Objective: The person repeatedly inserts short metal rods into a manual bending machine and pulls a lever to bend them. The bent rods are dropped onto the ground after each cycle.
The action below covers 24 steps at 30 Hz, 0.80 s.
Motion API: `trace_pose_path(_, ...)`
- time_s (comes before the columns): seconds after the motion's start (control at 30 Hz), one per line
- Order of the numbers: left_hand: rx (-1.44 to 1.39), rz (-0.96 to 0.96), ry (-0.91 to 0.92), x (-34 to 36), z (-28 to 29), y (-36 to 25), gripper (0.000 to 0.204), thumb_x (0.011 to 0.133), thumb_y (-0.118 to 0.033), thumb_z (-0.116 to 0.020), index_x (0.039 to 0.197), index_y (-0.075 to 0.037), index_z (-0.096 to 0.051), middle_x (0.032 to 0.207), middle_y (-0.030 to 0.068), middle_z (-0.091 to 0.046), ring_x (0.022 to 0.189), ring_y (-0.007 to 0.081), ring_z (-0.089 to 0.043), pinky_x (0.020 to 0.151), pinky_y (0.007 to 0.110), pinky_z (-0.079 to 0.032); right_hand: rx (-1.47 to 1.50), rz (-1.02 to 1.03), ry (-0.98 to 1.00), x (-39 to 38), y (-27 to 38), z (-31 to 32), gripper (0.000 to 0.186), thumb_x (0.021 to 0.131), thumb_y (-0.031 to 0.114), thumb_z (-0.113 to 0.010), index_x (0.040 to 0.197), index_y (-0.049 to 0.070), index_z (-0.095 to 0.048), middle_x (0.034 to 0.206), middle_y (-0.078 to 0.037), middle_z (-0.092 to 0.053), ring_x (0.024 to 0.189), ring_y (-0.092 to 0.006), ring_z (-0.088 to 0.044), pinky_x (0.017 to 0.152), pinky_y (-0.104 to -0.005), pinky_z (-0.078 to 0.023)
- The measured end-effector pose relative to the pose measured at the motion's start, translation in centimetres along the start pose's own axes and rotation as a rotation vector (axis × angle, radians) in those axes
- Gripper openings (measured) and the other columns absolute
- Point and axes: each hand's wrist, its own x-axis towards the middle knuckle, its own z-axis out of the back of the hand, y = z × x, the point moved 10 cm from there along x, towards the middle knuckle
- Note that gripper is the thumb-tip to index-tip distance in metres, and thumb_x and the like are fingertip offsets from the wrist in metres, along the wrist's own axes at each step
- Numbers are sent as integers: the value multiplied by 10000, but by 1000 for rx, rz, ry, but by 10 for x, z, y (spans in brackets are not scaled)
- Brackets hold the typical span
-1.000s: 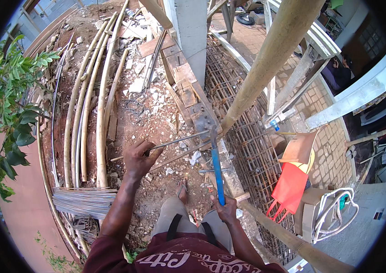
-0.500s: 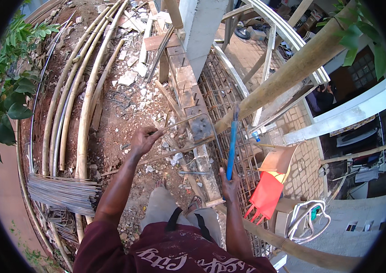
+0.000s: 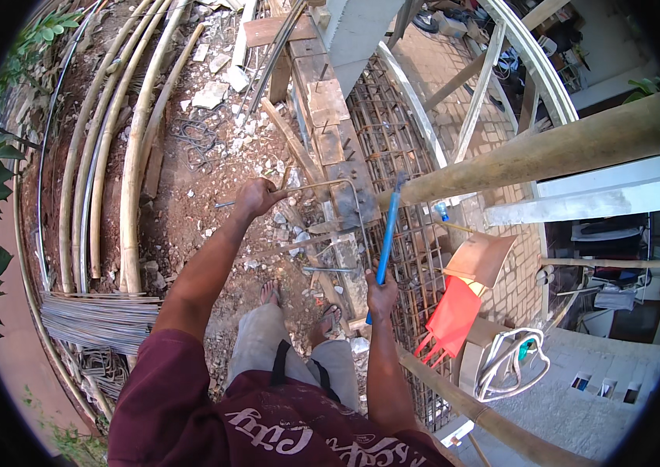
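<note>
Out over the rubble and dirt in the head view, the left hand (image 3: pixel 258 198) has decent room: loose ground all round it, with the long bamboo poles (image 3: pixel 134 171) well off to its left. Right side's tighter. The right hand (image 3: pixel 380 296) sits by the rebar cage (image 3: pixel 392 124), and a thick bamboo pole (image 3: pixel 532 159) comes in close to the top of the blue bar (image 3: pixel 386 237). Both hands are apart, left one closed round the bent steel rod (image 3: pixel 320 184), right one wrapped round that bar. The rod crosses the pinned timber beam (image 3: pixel 331 148), thin and brownish, running fairly straight, then turning at roughly a right angle toward the right hand. Can't tell if its lower end touches the fingers. A short greyish tip pokes out left of the left hand.
</note>
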Motion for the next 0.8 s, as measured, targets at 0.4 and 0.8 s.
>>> trace_pose_path(0.4,-105,152,-81,0,-4,17,604,757,-642,-929,751,-58,-775,670,101,-719,607,218,-654,618,429,-523,-205,-144,286,0,-4,131,271,956,306,-836,1028,48,-794,674,-62,-584,615,-183,-540,620,-386,-467)
trace_pose_path(0.8,-139,267,-53,7,-11,32,585,677,-619,-989,705,-70,-789,658,48,-710,611,172,-638,587,368,-508,-504,-47,733,156,-37,147,586,905,659,-792,945,76,-834,594,-34,-579,588,-155,-567,605,-396,-458)
